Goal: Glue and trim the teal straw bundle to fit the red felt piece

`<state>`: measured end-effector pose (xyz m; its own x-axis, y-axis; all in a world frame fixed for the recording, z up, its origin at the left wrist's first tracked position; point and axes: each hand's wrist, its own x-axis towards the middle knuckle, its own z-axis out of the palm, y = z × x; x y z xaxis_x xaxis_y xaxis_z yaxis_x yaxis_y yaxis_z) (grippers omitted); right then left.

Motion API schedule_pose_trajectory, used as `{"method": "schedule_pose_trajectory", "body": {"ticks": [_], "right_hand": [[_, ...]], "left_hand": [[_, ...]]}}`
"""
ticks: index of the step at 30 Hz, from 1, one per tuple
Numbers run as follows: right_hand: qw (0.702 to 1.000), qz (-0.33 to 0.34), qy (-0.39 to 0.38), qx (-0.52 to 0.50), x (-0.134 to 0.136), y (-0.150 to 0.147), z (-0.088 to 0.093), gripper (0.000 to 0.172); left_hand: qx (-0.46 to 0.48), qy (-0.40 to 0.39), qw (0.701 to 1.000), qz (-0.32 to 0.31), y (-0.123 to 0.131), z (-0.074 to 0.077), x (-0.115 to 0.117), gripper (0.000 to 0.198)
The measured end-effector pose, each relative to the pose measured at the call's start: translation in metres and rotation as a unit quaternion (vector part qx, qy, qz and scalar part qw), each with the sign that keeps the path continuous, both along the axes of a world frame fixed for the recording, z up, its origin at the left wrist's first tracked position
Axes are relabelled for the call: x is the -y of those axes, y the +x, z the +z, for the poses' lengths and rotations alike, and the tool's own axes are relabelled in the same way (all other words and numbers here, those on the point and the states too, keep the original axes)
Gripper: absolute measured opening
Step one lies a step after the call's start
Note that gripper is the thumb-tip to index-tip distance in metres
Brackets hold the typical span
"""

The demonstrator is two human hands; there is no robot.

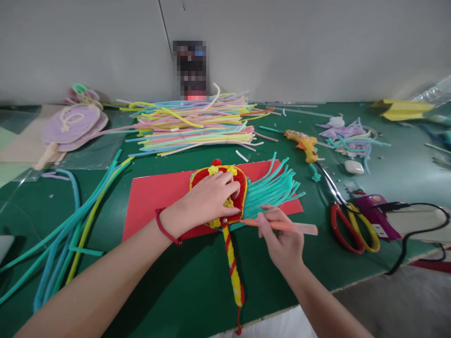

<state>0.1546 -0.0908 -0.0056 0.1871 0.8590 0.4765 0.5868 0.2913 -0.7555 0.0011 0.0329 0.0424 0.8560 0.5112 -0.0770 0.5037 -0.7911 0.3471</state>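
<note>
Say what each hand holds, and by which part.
Right hand: orange pen-like tool, held by its barrel, nearer the tip. Left hand: on the red fan, any hold unclear.

A red cord bracelet (pixel 161 226) rings the wrist (pixel 171 222) just behind the left hand (pixel 206 195). Both forearms (pixel 109 277) are bare.

I see, right: glue gun (pixel 309 146) | scissors (pixel 341 202) near it, beside purple box (pixel 368 215) | yellow paper (pixel 401 111), far back | left: lilac fan (pixel 82 124)

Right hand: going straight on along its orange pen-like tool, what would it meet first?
Probably the red-and-yellow fan; the tip of the orange pen-like tool appears at its edge, though depth is unclear.
</note>
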Motion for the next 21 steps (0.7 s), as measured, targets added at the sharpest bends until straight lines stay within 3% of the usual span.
{"method": "schedule_pose_trajectory", "body": {"ticks": [3, 8, 13, 18, 21], "right_hand": [[0.999, -0.016, -0.001, -0.037, 0.0009, 0.0010, -0.0014, 0.022], [0.998, 0.050, -0.012, -0.019, -0.0004, -0.0005, -0.0007, 0.020], [1.000, -0.020, -0.004, -0.023, 0.0007, 0.0008, -0.0010, 0.023], [0.999, 0.041, -0.014, -0.027, 0.0007, 0.0010, -0.0001, 0.019], [0.999, -0.018, -0.027, -0.040, -0.0011, 0.0012, 0.0008, 0.026]], "left_hand": [[-0.011, -0.003, 1.000, 0.002, 0.0004, 0.0011, 0.0001, 0.022], [0.010, -0.003, 1.000, -0.002, 0.0000, 0.0000, -0.0005, 0.023], [0.003, -0.008, 1.000, -0.002, 0.0000, -0.0011, -0.0011, 0.023], [0.014, -0.011, 1.000, -0.008, -0.0002, -0.0025, -0.0019, 0.023], [0.014, -0.013, 1.000, -0.003, -0.0004, -0.0029, -0.0017, 0.024]]}}
